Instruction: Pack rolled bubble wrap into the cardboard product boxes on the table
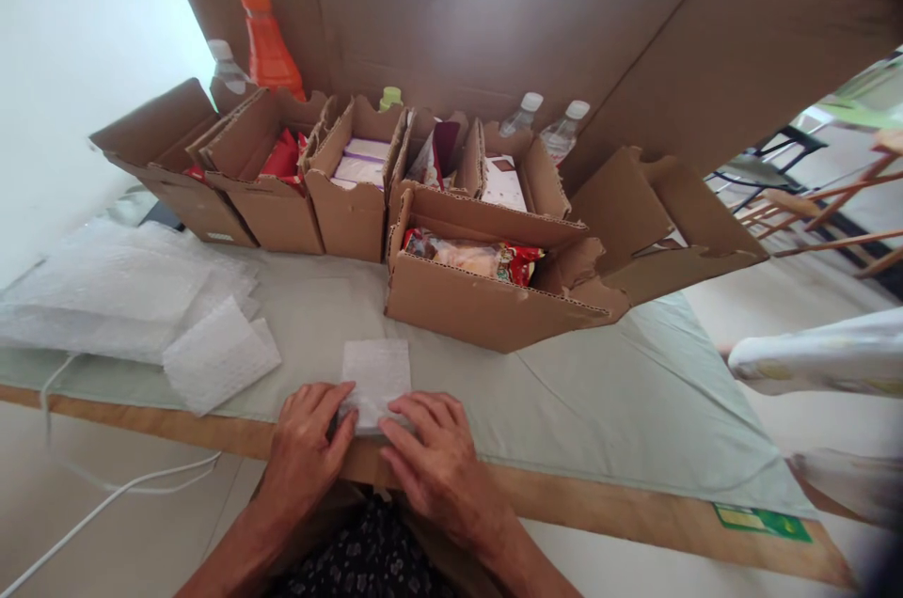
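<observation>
Across the top of the frame a large cardboard sheet (494, 6) stands as a backdrop, and below it the table (621, 410), covered in a pale green cloth, fills the middle. A row of open cardboard boxes (282, 203) runs along the back from the upper left towards the centre, with packets inside and bottles behind them (one orange bottle (266, 43) rises above the rest). In front of the row, just right of centre, sits a nearer box (480, 306) holding snack packets (480, 258). At the left edge lies a pile of bubble wrap (105, 297), and beside it a loose white sheet (218, 354). The small white pad (376, 372) lies flat at the table's near edge, bottom centre. The left hand (307, 448) and right hand (434, 457) rest on its near end, fingers stretched out and loosely spread, pressing on the pad rather than closed round it.
</observation>
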A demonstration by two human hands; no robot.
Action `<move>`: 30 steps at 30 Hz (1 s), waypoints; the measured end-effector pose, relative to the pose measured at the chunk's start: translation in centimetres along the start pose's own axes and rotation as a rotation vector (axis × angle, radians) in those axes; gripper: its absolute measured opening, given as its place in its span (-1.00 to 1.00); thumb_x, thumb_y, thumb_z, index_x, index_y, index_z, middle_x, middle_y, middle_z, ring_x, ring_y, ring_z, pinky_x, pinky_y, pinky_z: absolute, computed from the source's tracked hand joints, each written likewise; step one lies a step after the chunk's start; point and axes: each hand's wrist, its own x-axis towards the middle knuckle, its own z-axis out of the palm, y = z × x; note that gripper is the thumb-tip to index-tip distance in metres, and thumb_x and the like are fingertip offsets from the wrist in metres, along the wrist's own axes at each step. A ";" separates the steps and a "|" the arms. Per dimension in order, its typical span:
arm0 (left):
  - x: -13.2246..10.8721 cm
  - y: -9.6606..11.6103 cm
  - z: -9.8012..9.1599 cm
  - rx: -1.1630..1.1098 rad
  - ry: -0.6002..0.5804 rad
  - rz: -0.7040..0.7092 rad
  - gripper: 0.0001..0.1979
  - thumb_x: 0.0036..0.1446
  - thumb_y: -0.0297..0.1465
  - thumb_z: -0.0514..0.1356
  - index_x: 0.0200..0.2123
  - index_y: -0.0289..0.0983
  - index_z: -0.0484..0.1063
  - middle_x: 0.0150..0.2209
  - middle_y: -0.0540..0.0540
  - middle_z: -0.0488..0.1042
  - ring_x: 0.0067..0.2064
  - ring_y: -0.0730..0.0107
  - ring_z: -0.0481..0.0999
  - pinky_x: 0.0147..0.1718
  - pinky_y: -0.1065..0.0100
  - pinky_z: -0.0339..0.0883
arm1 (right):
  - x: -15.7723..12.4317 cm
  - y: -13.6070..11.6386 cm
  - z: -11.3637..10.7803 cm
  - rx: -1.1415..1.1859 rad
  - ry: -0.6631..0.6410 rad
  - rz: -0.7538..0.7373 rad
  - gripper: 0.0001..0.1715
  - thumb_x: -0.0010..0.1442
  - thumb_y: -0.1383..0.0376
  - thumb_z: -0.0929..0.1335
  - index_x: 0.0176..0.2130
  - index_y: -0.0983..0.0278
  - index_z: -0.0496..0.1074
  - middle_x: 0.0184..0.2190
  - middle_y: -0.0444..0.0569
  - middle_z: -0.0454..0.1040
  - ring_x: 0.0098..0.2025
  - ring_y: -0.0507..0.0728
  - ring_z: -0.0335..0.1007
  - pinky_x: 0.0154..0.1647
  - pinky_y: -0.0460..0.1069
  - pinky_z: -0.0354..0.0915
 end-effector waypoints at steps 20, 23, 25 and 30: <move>-1.4 0.8 -1.0 -0.328 0.047 -0.370 -0.67 0.25 -0.17 0.20 -0.04 -0.23 0.51 -0.16 -0.17 0.58 -0.10 0.15 0.58 -0.05 0.14 0.46 | 1.3 1.1 1.6 0.126 0.063 0.216 -0.78 0.29 0.40 0.35 -0.06 0.27 0.50 -0.17 0.04 0.61 -0.16 0.22 0.47 -0.11 0.12 0.32; -1.9 2.4 -0.9 -0.702 -0.167 -0.643 -0.52 0.21 -0.06 0.21 0.06 -0.25 0.48 -0.07 -0.19 0.62 -0.01 0.12 0.60 0.02 0.16 0.47 | 1.3 0.1 0.8 0.461 0.069 0.480 -0.78 0.30 0.35 0.34 -0.06 0.23 0.50 -0.24 -0.03 0.61 -0.21 0.14 0.49 -0.16 0.02 0.35; -1.4 3.5 -0.6 -0.893 -0.278 -0.705 -0.47 0.21 -0.04 0.21 0.10 -0.26 0.46 -0.01 -0.20 0.61 0.06 0.11 0.59 0.08 0.17 0.45 | 1.1 -0.8 -0.3 0.624 0.002 0.549 -0.83 0.30 0.32 0.34 -0.13 0.21 0.52 -0.24 -0.06 0.59 -0.18 0.12 0.49 -0.12 0.00 0.36; 0.9 5.2 0.0 -0.767 -0.311 -0.412 -0.68 0.29 -0.18 0.16 -0.01 -0.22 0.51 -0.10 -0.14 0.64 -0.09 0.23 0.64 -0.11 0.34 0.51 | 0.0 -0.7 -3.8 0.578 -0.015 0.524 -0.51 0.14 0.30 0.45 0.08 0.18 0.45 0.12 0.04 0.43 0.07 0.19 0.39 0.17 0.12 0.27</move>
